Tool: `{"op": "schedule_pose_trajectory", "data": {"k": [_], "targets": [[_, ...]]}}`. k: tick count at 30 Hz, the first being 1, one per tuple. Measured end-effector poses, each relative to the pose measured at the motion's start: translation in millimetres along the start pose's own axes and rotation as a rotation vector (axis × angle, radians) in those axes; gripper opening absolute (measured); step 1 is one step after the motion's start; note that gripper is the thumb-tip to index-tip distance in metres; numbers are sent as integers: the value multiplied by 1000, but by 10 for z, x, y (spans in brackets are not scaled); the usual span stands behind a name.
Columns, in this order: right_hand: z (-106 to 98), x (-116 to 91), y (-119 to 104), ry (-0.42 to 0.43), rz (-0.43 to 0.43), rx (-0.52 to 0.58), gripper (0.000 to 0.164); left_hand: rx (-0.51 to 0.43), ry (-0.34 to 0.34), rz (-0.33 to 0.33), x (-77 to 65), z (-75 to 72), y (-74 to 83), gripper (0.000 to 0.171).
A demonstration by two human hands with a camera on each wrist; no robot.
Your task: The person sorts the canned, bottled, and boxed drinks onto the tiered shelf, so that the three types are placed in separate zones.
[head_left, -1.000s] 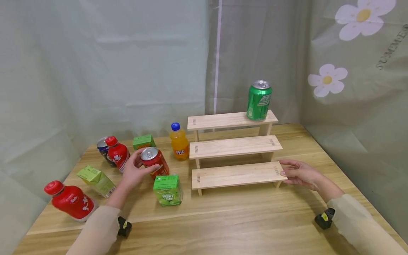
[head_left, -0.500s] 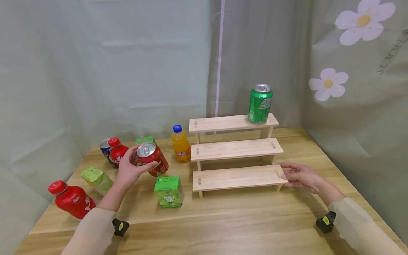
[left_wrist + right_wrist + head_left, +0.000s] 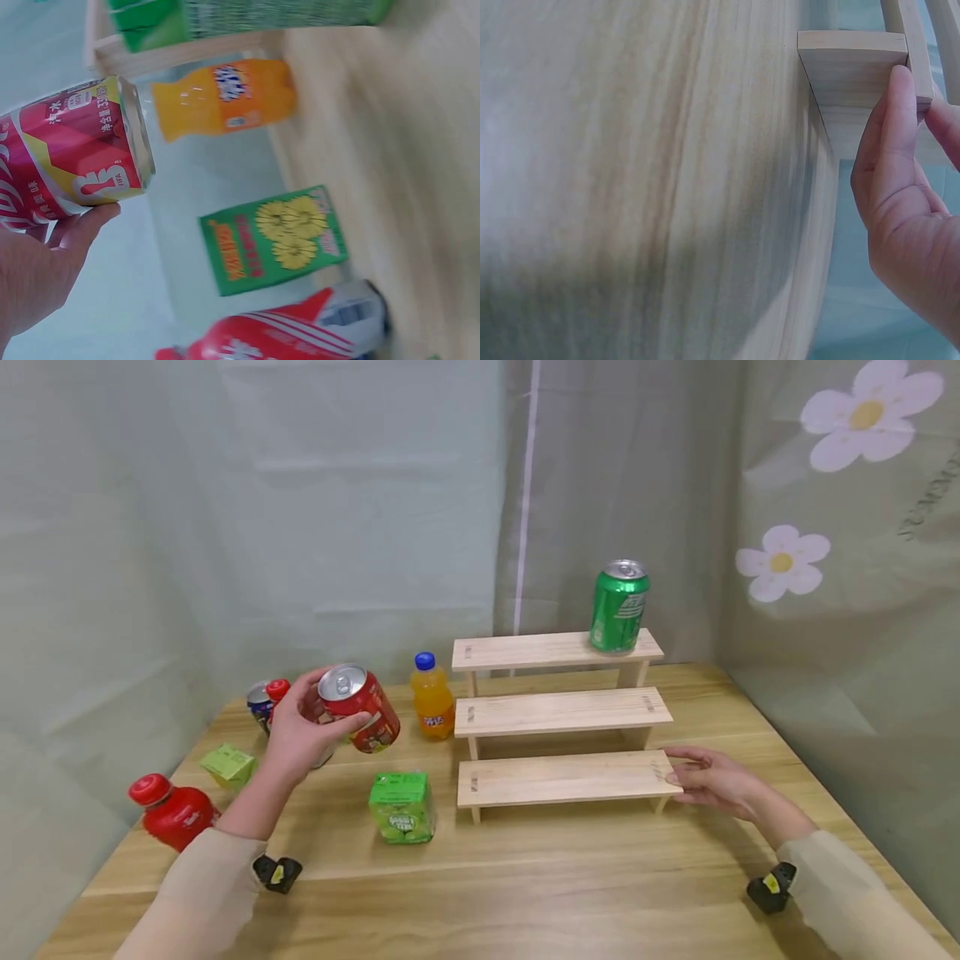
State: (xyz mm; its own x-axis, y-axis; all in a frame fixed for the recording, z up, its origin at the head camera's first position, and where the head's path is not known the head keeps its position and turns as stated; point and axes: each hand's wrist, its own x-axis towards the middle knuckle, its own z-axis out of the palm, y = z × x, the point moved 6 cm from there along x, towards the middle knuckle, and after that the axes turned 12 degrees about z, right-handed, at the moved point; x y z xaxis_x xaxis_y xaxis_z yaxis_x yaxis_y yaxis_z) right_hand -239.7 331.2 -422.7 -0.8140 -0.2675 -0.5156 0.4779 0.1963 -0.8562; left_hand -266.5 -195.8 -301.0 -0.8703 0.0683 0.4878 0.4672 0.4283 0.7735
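Note:
My left hand (image 3: pixel 300 735) grips a red soda can (image 3: pixel 362 708) around its side, thumb across the front. The can is tilted and held up off the table; its printed side and base edge show in the left wrist view (image 3: pixel 75 154). My right hand (image 3: pixel 716 783) pinches the right end of the lowest step of a three-tier wooden shelf (image 3: pixel 562 779), thumb on top and fingers beneath, as the right wrist view also shows. A green soda can (image 3: pixel 619 607) stands upright at the right of the top step.
An orange soda bottle (image 3: pixel 432 699) stands left of the shelf, a green juice box (image 3: pixel 402 808) nearer the front. Farther left are a red bottle (image 3: pixel 176 814), a pale green carton (image 3: pixel 228 766), another red bottle (image 3: pixel 277 691) and a dark blue can (image 3: pixel 259 703). A flowered box (image 3: pixel 274 240) shows behind.
My left hand has lifted the red soda can up off the table, away from the green juice box. The right hand keeps its hold on the shelf; the head view has shifted slightly.

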Motion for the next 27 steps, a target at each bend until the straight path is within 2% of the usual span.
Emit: {"op": "schedule_pose_trajectory", "data": {"k": [6,12,27], "targets": [[11,-12,-42,-2,-14,-1,66,30,-12,-14,113,-22,214,75],[4,-22,-8,-6,-8,-5,66,-1,-49,-20,211,67,426,76],[-17,8,-6,-8,0,20,66,-131,-80,33,563,451,792,72]]}}
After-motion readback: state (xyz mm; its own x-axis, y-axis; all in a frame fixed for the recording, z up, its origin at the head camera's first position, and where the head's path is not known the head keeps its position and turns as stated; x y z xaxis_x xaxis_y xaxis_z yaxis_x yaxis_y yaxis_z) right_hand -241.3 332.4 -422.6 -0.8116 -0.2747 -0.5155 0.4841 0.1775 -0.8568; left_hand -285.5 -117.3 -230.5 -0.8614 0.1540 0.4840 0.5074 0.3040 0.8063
